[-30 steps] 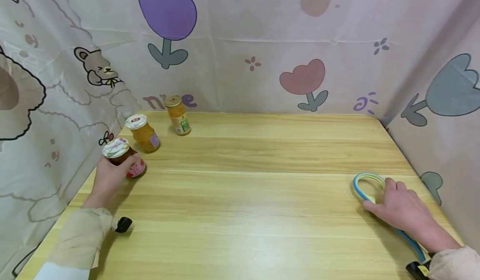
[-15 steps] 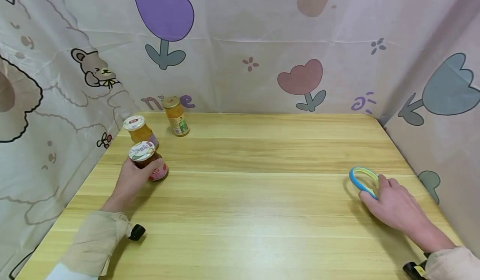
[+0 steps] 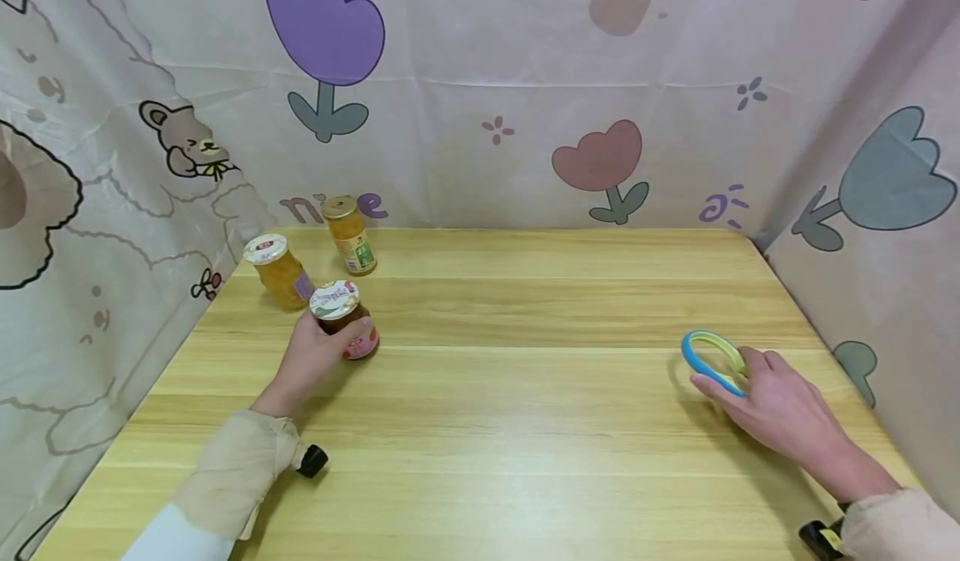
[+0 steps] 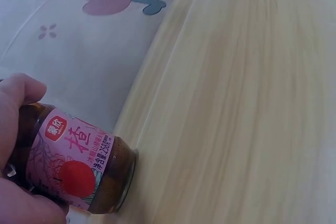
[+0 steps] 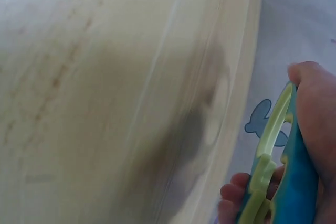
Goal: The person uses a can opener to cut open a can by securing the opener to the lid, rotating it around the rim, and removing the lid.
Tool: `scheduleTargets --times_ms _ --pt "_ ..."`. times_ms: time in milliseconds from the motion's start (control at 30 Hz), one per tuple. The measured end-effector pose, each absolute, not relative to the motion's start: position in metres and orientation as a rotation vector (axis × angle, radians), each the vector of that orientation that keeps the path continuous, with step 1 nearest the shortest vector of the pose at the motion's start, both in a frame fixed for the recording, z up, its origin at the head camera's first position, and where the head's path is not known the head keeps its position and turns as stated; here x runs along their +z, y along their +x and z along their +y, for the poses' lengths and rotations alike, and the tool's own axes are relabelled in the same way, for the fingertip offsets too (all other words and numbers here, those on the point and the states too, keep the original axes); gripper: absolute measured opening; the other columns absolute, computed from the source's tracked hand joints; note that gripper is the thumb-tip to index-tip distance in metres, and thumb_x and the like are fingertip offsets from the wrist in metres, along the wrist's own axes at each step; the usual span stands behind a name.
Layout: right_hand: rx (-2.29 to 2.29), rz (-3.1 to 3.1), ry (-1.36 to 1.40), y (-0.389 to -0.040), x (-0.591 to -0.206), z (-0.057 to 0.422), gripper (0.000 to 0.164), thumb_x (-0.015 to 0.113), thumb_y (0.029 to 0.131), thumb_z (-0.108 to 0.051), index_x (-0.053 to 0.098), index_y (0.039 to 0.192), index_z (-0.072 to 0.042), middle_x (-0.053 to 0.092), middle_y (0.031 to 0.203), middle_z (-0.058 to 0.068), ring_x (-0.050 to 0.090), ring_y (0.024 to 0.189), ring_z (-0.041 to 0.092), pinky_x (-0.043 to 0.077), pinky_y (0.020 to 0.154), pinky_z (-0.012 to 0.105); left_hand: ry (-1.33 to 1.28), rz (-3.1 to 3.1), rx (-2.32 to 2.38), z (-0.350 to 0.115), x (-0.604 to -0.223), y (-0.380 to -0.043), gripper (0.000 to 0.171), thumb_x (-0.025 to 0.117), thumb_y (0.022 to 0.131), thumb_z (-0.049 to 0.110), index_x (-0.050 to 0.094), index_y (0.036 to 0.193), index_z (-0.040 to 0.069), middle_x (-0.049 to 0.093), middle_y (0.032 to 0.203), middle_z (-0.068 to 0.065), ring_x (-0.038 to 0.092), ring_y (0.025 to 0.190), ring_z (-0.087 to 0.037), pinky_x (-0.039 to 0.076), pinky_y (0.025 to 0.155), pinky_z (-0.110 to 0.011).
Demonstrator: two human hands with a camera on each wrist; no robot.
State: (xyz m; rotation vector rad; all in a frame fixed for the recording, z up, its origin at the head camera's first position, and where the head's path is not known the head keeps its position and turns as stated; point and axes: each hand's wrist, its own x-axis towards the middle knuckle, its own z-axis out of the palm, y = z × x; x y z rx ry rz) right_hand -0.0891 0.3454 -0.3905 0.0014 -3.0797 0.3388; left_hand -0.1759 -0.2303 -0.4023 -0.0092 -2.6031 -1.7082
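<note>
My left hand grips a jar of dark contents with a pink label and a pale patterned lid, fingers and thumb around its sides. In the left wrist view the pink label shows a red fruit, and the jar's base is close over the wood. On the right, my right hand holds a blue and lime-green jar opener, its rounded loop pointing left. The right wrist view shows the notched green inner edge of the opener; the palm hides part of its handle.
Behind the left hand stand a yellow jar with a white lid and a yellow jar with a gold lid. A patterned cloth hangs along the back and both sides of the wooden table.
The left hand has carried the pink-labelled jar rightward, away from the white-lidded jar. The right hand has raised the jar opener off the table and shifted slightly left.
</note>
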Motion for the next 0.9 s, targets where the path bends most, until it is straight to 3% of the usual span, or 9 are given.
scheduleTargets --times_ms 367,900 --pt "0.390 -3.099 -0.016 -0.093 -0.387 0.342 0.096 0.048 0.085 -0.072 0.039 0.131 0.011 0.049 0.107 0.028 0.054 0.083 0.038 0.043 0.060 0.052 -0.092 -2.590 -1.841 -0.178 -0.404 -0.192 0.072 0.072 0.084 0.038 0.038 0.139 0.008 0.049 0.132 -0.011 0.047 0.122 -0.026 0.038 0.103 -0.043" --pt "0.394 -3.072 -0.001 -0.096 -0.383 0.338 0.096 0.047 0.085 -0.072 0.038 0.133 0.010 0.049 0.108 0.028 0.055 0.083 0.039 0.043 0.059 0.052 -0.132 -2.553 -1.952 -0.099 -0.408 -0.208 0.067 0.074 0.083 0.029 0.040 0.139 0.014 0.050 0.131 -0.005 0.047 0.122 -0.022 0.039 0.103 -0.041"
